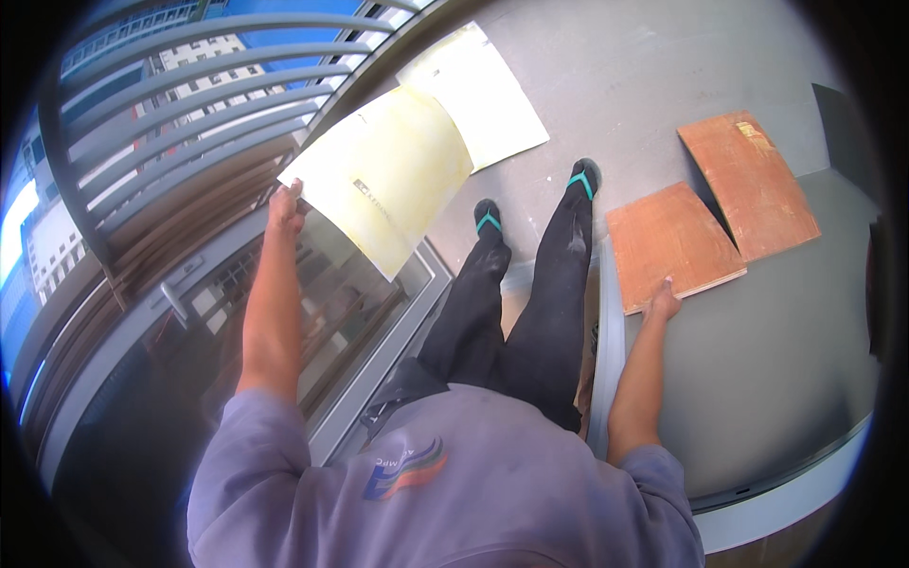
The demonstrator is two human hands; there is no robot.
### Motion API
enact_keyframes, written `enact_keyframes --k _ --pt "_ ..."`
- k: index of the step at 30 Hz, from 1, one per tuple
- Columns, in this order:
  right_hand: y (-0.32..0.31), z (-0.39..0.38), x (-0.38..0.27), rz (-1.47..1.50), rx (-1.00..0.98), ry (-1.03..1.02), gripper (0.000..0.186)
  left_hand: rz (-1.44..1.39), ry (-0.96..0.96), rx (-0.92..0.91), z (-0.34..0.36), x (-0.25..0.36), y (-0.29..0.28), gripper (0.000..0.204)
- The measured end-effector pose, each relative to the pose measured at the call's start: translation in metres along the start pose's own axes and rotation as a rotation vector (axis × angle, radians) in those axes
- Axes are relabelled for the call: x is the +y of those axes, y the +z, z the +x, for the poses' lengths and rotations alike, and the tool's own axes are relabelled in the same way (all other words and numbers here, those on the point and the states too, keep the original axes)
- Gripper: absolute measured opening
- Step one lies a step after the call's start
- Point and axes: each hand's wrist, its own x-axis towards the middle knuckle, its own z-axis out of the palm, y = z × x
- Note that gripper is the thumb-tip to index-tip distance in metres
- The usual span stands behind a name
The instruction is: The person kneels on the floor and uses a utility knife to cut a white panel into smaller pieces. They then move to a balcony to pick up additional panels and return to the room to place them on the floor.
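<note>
My left hand (287, 206) is closed on the outer corner of a pale yellowish sheet (407, 161), its fingers partly hidden from view. The sheet curves slightly, bears a small dark printed mark, and overlaps a second whitish sheet (492, 99) on the floor beyond it. On the other side, my right hand (662, 301) grips the near edge of an orange-brown wooden board (672, 237), thumb on top and fingers out of sight beneath. Just past it to the right is another orange-brown board (753, 180) with a worn light patch.
Slatted railing (218, 71) runs along the left, with buildings outside. A sliding glass door frame (379, 350) with a handle (173, 298) lies below it. My sandalled feet (488, 218) stand on the grey floor (634, 66). A dark grey panel (786, 350) spans the right.
</note>
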Motion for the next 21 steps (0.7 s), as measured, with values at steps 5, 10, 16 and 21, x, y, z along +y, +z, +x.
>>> enact_keyframes --k 5,10,16,21 --pt "0.0 -0.009 -0.008 -0.043 0.037 0.155 0.068 0.139 -0.115 0.052 0.005 -0.016 -0.123 0.036" --pt "-0.004 0.019 -0.002 -0.01 0.009 0.057 0.077 0.104 -0.104 0.124 -0.016 -0.02 -0.205 0.018" --pt "0.006 -0.031 -0.04 -0.056 -0.064 0.157 0.083 0.313 -0.03 0.138 -0.068 -0.004 -0.228 0.03" --pt "0.009 -0.035 -0.058 -0.167 -0.21 -0.203 0.062 0.581 0.242 0.134 -0.094 -0.022 -0.233 0.026"
